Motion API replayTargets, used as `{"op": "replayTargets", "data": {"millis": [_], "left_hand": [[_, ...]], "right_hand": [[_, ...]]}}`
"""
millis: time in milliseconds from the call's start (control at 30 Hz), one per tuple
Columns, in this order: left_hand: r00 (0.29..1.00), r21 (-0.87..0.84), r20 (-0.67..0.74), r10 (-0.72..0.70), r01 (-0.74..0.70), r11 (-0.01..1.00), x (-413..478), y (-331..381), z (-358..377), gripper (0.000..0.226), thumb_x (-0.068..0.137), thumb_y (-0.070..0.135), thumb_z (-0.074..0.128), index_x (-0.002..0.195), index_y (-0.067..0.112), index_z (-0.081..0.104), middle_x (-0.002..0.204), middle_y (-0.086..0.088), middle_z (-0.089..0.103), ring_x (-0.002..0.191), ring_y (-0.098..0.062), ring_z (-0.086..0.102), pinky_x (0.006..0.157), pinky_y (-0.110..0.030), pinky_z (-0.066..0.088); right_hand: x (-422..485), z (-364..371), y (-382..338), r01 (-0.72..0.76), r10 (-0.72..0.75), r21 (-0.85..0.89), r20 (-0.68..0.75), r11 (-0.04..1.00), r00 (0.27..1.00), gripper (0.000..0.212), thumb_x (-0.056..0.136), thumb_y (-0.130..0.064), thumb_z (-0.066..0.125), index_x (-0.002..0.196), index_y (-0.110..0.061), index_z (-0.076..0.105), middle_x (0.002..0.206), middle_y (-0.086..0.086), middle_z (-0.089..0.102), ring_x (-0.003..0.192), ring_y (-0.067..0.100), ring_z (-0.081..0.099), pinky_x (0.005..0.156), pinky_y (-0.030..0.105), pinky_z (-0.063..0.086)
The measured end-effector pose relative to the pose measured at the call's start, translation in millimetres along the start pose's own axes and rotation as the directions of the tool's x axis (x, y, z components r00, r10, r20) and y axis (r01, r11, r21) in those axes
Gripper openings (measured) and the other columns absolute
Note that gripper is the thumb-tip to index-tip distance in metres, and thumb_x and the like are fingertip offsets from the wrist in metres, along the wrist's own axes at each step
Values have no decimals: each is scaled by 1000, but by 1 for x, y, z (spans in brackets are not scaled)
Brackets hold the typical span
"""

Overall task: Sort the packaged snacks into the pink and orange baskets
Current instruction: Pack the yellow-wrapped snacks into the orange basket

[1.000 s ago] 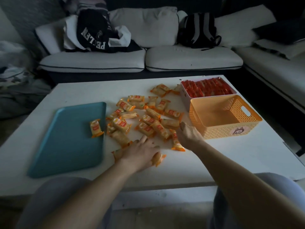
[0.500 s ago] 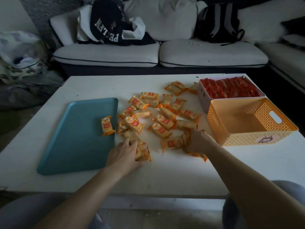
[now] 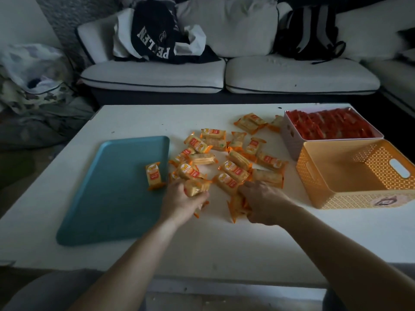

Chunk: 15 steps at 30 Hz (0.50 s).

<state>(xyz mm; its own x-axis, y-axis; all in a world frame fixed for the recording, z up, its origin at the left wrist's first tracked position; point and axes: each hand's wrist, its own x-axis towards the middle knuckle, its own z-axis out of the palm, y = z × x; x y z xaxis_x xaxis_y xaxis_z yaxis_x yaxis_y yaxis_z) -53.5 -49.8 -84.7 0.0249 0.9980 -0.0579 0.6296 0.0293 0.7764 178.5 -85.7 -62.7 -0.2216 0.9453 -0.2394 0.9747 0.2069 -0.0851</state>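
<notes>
— What do you see on me?
— Your arms (image 3: pixel 125 261) are bare, from left hand (image 3: pixel 179 202) and right hand (image 3: pixel 262 203) back to the frame's edge. Grey trousers (image 3: pixel 45 290) show at both lower corners.

Dim room: a white table (image 3: pixel 224 248) before a white-cushioned sofa (image 3: pixel 247 75).

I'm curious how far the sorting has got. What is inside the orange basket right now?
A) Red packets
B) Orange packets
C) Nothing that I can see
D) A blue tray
C: the orange basket shows only its bare floor, while the red packets fill the pink basket behind it and the orange packets lie on the table.
</notes>
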Motion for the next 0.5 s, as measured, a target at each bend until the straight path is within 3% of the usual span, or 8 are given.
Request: {"op": "replayTargets", "data": {"millis": [100,167,267,367,433,500], "left_hand": [[984,285,151,96,-136,949,-1,5,11,66,63,70,72,117,32,71,126,14,64,118,-15,58,100,-30,45],[972,344,219,90,-163,925,-3,6,13,73,69,67,75,132,34,62,139,13,54,125,-18,55,101,-30,44],[970,424,242,35,-139,895,-3,2,11,71,70,62,78,130,26,63,138,8,47,123,-20,56,103,-30,44],[981,374,193,-8,-66,925,-6,-1,12,70,67,59,80,126,25,64,142,3,39,128,-21,48,104,-21,35],[989,291,142,-38,-5,957,-8,1,16,65,68,53,83,125,26,66,146,0,37,130,-19,43,92,-10,26],[992,165,89,-87,72,984,-7,1,21,62,66,49,84,120,22,70,138,-3,53,124,-20,52,88,-12,34]], "right_hand": [[-3,0,0,-19,18,-51,-6,999,1000,43,82,-33,70,122,-30,53,115,-6,62,108,18,57,82,32,51],[-4,-5,5,-80,79,-20,-20,997,997,37,78,-39,71,111,-32,56,104,-8,65,93,15,62,76,31,54],[3,-20,15,-209,252,331,-93,920,963,39,73,-46,79,103,-30,59,93,-8,66,80,12,64,69,31,59],[22,-26,11,-198,314,667,-57,719,948,36,75,-38,84,99,-22,63,89,-1,69,77,15,68,63,30,60],[36,-21,4,-205,293,701,-5,683,956,36,76,-31,84,103,-21,63,92,1,69,81,17,69,70,34,62],[47,-20,-2,-212,264,691,31,691,964,42,78,-30,82,112,-21,61,95,1,68,84,16,68,71,33,62]]}}
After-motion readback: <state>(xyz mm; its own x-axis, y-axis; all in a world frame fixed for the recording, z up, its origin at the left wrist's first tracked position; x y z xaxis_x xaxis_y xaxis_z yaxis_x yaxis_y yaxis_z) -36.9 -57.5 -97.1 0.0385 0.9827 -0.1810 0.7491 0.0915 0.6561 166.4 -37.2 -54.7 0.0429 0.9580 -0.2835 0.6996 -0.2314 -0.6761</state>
